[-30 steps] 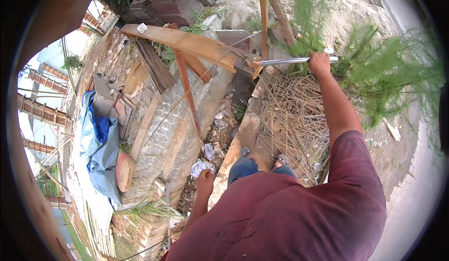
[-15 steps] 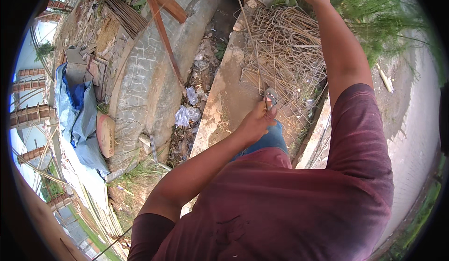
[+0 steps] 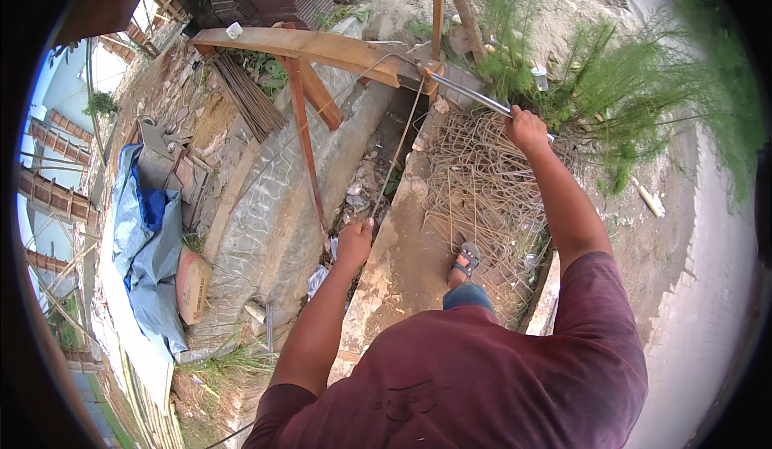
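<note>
My right hand [image 3: 527, 131] grips a silver metal bar [image 3: 474, 95] that runs up-left to a small tool head on the wooden plank [image 3: 310, 45] near the top middle. In my left hand [image 3: 355, 242] is a thin steel rod [image 3: 402, 143] that slants up toward the same spot at the plank's end. Below my right hand lies a tangled heap of bent steel wire pieces [image 3: 478, 180]. My sandalled foot [image 3: 464, 260] stands on the dirty concrete ledge [image 3: 386, 280] beside the heap.
A debris-filled drain [image 3: 358, 200] runs left of the ledge. Leaning wooden posts [image 3: 305, 155], a blue tarp [image 3: 149, 272], a cardboard-coloured sack [image 3: 191, 288] and rod bundles [image 3: 245, 99] lie leftward. Green bushes [image 3: 627, 87] and a paved road edge [image 3: 708, 288] are on the right.
From half a second ago, my left hand has moved up and left, now on the rod. My right hand with the bar is lower in the picture as the view shifted.
</note>
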`<action>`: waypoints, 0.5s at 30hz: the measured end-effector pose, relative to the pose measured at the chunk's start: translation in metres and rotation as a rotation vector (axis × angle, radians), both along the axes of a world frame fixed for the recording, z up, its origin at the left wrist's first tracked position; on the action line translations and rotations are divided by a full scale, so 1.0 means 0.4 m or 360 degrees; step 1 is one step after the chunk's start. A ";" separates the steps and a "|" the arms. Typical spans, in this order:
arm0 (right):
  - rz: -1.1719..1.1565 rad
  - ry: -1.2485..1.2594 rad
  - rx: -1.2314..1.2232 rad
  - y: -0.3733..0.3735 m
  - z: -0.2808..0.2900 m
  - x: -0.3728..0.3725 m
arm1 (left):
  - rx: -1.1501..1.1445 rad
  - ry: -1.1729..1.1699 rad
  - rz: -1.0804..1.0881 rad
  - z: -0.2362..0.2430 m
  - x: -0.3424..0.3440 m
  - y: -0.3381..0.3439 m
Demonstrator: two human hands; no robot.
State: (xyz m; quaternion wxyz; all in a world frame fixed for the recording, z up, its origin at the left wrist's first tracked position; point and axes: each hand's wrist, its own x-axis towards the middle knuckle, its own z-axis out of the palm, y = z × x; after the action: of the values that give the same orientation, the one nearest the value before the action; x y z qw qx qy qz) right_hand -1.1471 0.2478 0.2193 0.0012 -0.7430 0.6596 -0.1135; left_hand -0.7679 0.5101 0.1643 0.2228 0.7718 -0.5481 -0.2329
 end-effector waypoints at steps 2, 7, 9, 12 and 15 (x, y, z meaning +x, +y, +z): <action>0.0139 -0.0017 -0.0125 0.001 0.009 -0.024 | -0.0016 0.0013 -0.0013 0.038 -0.004 0.008; 0.0259 -0.0168 0.0062 0.026 0.052 -0.015 | 0.0220 0.0084 0.0045 0.062 0.010 0.020; 0.0222 -0.0211 0.0015 0.039 0.034 -0.011 | 0.0283 0.0083 0.0051 0.078 0.014 0.015; 0.0160 -0.0264 0.0461 0.026 0.048 -0.024 | 0.0294 0.0163 0.0038 0.084 0.040 0.013; 0.0081 -0.0723 0.0989 -0.008 0.073 -0.072 | 0.0360 0.0171 0.0012 0.091 0.061 -0.002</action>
State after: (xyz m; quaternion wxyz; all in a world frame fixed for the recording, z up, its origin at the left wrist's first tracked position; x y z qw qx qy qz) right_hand -1.1758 0.2447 0.2483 0.3752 -0.6793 0.6268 -0.0699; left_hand -0.7434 0.5093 0.2006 0.1643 0.7805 -0.5026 -0.3335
